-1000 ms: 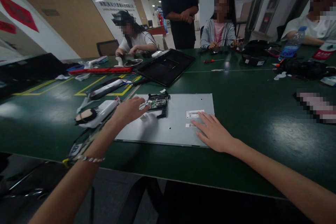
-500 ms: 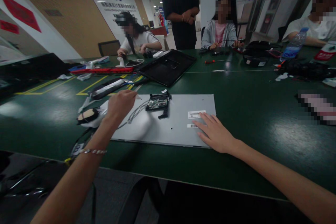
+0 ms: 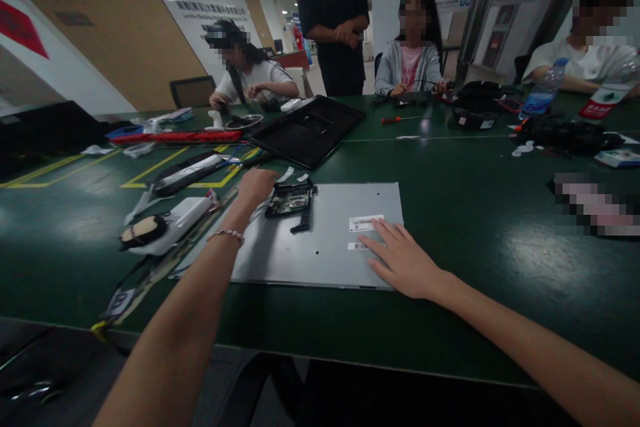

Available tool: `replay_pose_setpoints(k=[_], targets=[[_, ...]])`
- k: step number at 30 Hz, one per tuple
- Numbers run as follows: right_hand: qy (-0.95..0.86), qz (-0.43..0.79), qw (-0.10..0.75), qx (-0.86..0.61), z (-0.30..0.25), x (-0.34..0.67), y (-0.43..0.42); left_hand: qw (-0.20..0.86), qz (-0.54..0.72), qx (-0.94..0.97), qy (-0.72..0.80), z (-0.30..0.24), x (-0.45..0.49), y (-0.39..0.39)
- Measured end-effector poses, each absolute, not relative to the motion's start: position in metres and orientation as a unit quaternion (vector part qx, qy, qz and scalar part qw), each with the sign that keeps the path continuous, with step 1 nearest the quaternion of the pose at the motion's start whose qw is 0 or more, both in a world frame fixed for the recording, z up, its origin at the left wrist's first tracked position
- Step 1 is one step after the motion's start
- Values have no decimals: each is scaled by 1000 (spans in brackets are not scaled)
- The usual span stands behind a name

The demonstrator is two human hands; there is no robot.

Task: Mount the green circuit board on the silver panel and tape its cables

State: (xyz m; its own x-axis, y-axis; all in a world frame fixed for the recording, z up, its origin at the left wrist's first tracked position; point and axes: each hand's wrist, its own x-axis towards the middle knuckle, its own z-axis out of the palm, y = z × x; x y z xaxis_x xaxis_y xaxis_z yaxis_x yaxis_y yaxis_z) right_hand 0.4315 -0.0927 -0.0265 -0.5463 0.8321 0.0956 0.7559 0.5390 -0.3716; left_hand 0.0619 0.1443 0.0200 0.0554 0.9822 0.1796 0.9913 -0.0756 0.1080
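A flat grey metal display panel (image 3: 340,200) lies in front of me with a small green circuit board (image 3: 291,201) in a black bracket on it. My right hand (image 3: 403,257) rests flat with fingers spread at the panel's right side, by two white labels (image 3: 366,223). At the panel's far left, my left hand (image 3: 257,188) is curled closed, its fingertips against a small white strip (image 3: 286,175). A second white scrap (image 3: 303,177) lies just right of it. Thin cables (image 3: 256,212) run from the board under my left wrist.
A black plastic frame (image 3: 310,130) lies behind the panel. To the left are a white object with a beige pad (image 3: 175,227), a strap and a black case (image 3: 187,173). A screwdriver (image 3: 400,119), bottles (image 3: 543,90) and a phone (image 3: 595,207) lie farther right. Several people are across the table.
My left hand has moved right and away from me, carrying the white strip to the panel's far edge. My right hand stays on the panel. The view has shifted slightly.
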Motion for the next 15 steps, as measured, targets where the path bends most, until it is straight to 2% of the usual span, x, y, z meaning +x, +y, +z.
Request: replay_pose_setpoints(k=[3,7,11,15], targets=[[-866,148,133,-458,-27,432,-93,66,-92,-721,-684,13,53,142],[-869,144,134,-455,-29,432,-92,102,-148,-692,-699,7,46,128],[-872,139,125,-453,-28,431,-92,69,-188,-631,-750,3,38,111],[-873,141,117,-452,-29,432,-92,24,-174,-597,-783,0,21,100]])
